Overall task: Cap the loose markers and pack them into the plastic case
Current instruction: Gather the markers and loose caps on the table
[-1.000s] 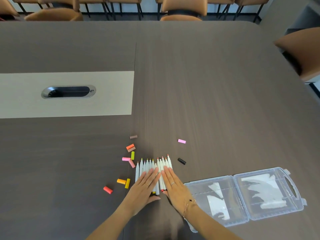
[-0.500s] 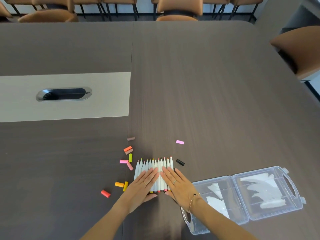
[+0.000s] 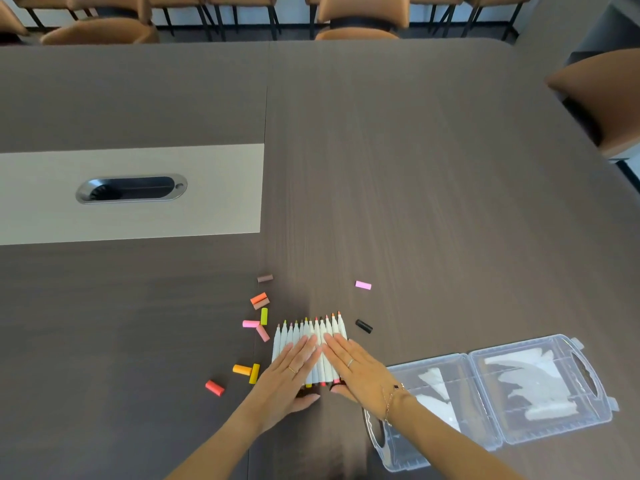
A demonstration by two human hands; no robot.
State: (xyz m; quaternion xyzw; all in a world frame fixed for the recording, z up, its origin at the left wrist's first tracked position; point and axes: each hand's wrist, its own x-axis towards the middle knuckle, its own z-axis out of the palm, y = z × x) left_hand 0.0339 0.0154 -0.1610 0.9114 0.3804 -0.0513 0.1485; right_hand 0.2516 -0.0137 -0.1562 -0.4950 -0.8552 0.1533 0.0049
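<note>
The left hand (image 3: 289, 370) and the right hand (image 3: 353, 363) lie flat, palms down, fingers straight and nearly meeting at the tips, pressing on a tight row of white markers (image 3: 310, 336) without gripping any of them. The markers lie side by side on the bench (image 3: 415, 202), their bare coloured tips pointing away from the person, none capped on that end. The caps are scattered around the row: a black cap (image 3: 363, 326) just to its right, a pink cap (image 3: 363, 285) farther off, a cluster of orange, green and pink caps (image 3: 260, 315) to the left, a brown cap (image 3: 265, 278) beyond those, two yellow-orange caps (image 3: 247, 370) and a red cap (image 3: 214, 388) nearer the person. The plastic case (image 3: 491, 396) lies open and flat to the right, its near corner under the right forearm, with no markers inside. The risks, as I judge them: the round barrels may roll and fan out once the flat hands lift, knocking into loose caps and sending them farther away; the exposed tips could mark the bench or the fingers; matching caps to tips by colour may go wrong, since several shades look alike; and the forearm over the case could nudge it.
</note>
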